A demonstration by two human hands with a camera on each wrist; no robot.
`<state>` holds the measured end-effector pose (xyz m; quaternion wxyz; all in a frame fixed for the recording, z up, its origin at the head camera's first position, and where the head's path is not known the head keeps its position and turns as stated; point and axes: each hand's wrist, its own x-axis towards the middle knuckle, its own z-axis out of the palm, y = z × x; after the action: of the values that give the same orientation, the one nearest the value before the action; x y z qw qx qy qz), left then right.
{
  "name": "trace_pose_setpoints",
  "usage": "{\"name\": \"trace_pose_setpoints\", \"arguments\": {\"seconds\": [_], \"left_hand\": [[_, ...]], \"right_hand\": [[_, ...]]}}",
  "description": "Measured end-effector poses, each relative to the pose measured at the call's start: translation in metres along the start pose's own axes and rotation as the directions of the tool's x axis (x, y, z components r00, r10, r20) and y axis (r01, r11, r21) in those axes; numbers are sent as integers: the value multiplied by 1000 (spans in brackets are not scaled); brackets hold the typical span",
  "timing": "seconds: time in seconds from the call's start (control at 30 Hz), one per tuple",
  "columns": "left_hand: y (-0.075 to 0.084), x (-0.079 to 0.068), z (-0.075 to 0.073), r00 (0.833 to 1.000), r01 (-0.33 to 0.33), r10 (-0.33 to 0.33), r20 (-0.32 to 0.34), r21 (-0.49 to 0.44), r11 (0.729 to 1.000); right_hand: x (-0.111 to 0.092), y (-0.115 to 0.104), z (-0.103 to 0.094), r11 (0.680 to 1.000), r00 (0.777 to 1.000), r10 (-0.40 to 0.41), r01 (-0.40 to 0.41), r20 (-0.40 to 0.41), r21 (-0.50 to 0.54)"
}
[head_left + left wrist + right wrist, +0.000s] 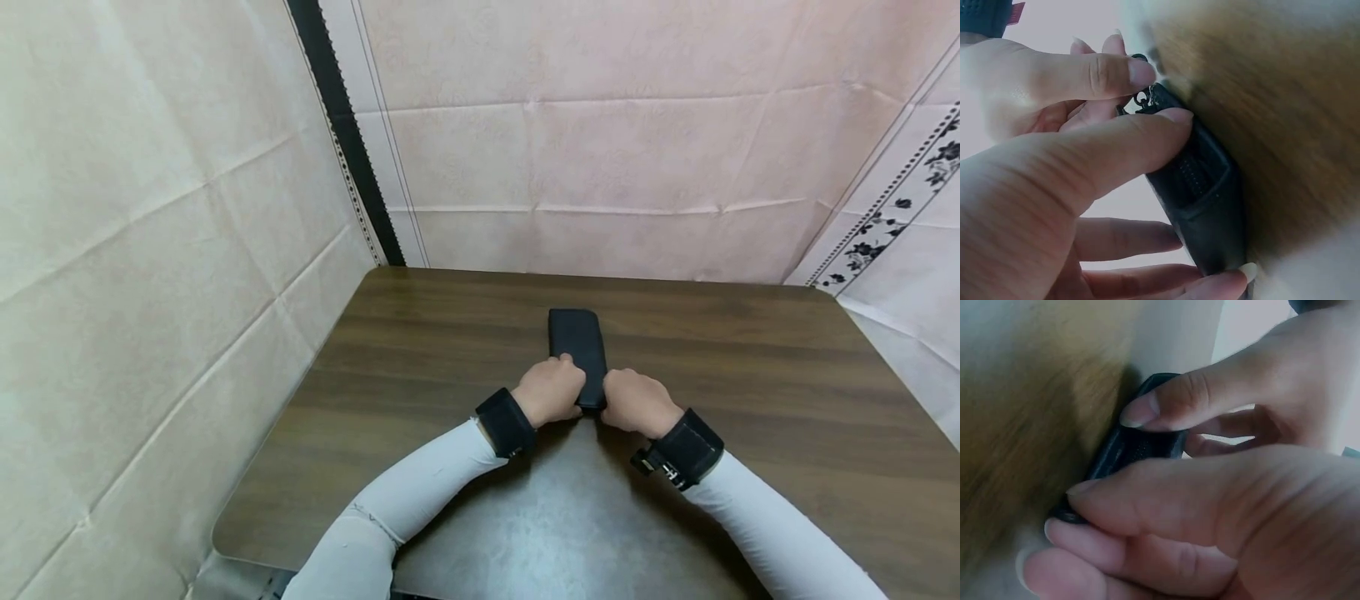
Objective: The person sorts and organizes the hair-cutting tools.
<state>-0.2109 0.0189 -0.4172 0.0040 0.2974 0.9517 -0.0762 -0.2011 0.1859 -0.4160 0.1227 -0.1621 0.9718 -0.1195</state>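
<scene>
A black zip wallet (576,333) lies on the wooden table, its long side pointing away from me. My left hand (553,387) grips the near left part, the thumb (1141,144) pressed along the zipper edge and fingers curled against the side. At the near right corner is my right hand (637,400), its thumb and forefinger pinching the zipper pull. In the left wrist view, a small metal ring (1141,98) of the pull shows below the right thumb. The zipper teeth (1192,175) run recessed between the wallet's two edges. The right fingers largely hide the pull in the right wrist view.
The brown wooden table (450,333) has rounded corners, with a bright reflection toward its front. Creased pale cloth (637,158) hangs behind it and on the left. Both wrists carry black straps (688,450) over white sleeves.
</scene>
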Motion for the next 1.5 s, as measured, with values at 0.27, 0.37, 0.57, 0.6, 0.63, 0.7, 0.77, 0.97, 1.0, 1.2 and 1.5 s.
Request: {"name": "trace_pose_setpoints", "arguments": {"seconds": [0.27, 0.37, 0.57, 0.6, 0.63, 0.7, 0.77, 0.97, 1.0, 1.2, 1.5], "left_hand": [[-2, 2, 1, 1000, -6, 6, 1, 5, 1000], [-2, 2, 2, 1000, -9, 9, 2, 2, 1000], [-2, 2, 4, 1000, -15, 16, -10, 4, 1000], [-2, 2, 3, 1000, -16, 16, -10, 5, 1000], [-2, 3, 4, 1000, -14, 14, -10, 4, 1000], [-2, 3, 4, 1000, -13, 13, -8, 5, 1000], [-2, 3, 3, 1000, -10, 10, -5, 5, 1000], [-2, 3, 3, 1000, -7, 7, 5, 8, 1000], [-2, 3, 3, 1000, -6, 6, 5, 8, 1000], [-2, 2, 3, 1000, -4, 4, 6, 13, 1000], [-1, 3, 4, 1000, -2, 2, 10, 18, 1000]], "right_hand": [[0, 5, -8, 999, 998, 9, -12, 56, 49], [0, 5, -9, 999, 997, 15, -19, 73, 48], [-1, 6, -9, 999, 996, 16, -19, 87, 27], [-1, 5, -9, 1000, 996, 18, -20, 91, 23], [-1, 5, -9, 1000, 995, 22, -24, 98, 19], [-1, 5, -9, 1000, 995, 22, -24, 101, 15], [-2, 4, -10, 1000, 994, 21, -22, 105, 13], [-2, 6, -11, 1000, 994, 22, -23, 108, 7], [-1, 6, -11, 1000, 994, 24, -25, 106, 7], [0, 9, -11, 1000, 996, 23, -23, 85, 2], [1, 11, -9, 1000, 996, 14, -14, 86, -3]]}}
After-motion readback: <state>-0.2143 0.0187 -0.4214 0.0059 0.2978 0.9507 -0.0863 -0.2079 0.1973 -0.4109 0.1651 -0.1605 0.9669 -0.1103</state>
